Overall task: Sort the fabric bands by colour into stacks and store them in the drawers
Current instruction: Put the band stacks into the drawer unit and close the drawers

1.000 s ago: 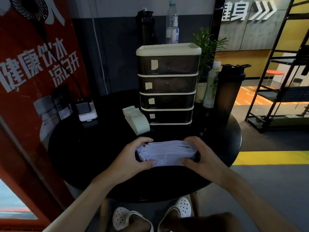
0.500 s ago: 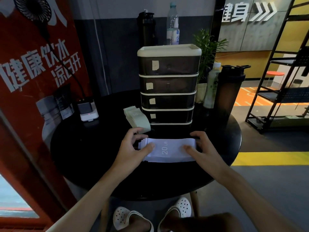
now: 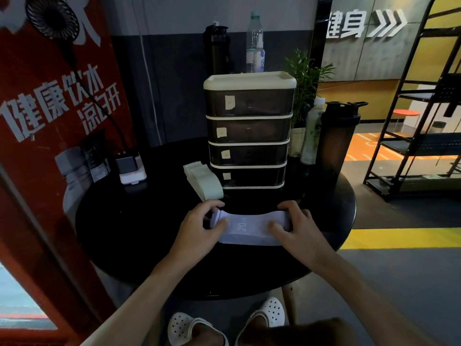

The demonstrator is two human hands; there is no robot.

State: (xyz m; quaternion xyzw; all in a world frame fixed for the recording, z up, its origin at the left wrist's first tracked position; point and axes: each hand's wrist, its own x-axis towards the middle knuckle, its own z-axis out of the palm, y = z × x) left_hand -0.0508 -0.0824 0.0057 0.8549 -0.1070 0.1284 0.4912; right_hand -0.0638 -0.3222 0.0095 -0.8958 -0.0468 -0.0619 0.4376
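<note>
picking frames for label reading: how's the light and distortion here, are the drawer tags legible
Head view: dim, black table underexposed, floor at right brighter; wide-angle lens bows the shelf rack; tags on the drawer unit too dark to read; the 20 on the lilac band stack is legible.

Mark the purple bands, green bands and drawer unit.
purple bands [image 3: 254, 231]: head view, top band near the 20.
green bands [image 3: 203, 179]: head view, top face.
drawer unit [image 3: 249, 79]: head view, white lid.
</note>
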